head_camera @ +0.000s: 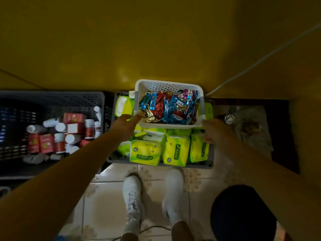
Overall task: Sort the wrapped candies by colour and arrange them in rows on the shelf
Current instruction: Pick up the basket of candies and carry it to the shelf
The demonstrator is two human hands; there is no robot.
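Note:
A white perforated basket (pixel 169 86) holds a heap of wrapped candies (pixel 169 107) in blue, red, gold and pink foil, all mixed together. It rests on green tissue packs (pixel 176 151) inside a grey crate (pixel 199 165) on the floor. My left hand (pixel 124 126) reaches to the basket's left side, one straight finger touching the rim. My right hand (pixel 214 130) is at the basket's near right corner, fingers spread loosely over a tissue pack. Neither hand holds a candy.
A dark crate (pixel 52 100) at the left holds red boxes and white bottles. A yellow wall stands behind, with a white cable (pixel 260 60) running down it. My white shoes (pixel 132 193) stand on the tiled floor. A dark round thing (pixel 243 214) sits at the lower right.

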